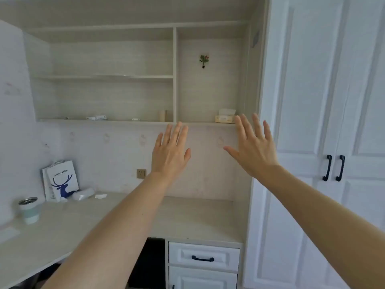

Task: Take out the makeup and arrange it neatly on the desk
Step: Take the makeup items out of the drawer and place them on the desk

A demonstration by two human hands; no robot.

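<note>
I'm holding both hands up over the desk (187, 217), backs toward me: left hand (169, 152) and right hand (253, 148), fingers straight and spread, gripping nothing. Can't tell where the makeup is. Drawer (203, 256) under the desk is sitting closed. Luckin coffee bag (62, 180) is leaning on the wall.

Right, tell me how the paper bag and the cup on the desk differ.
The paper bag is flat-sided, white with a blue deer print; the cup is round, pale white and green with a metal rim. The bag leans against the back wall; the cup stands upright nearer the desk's front, further left. Neither hand touches either.
</note>
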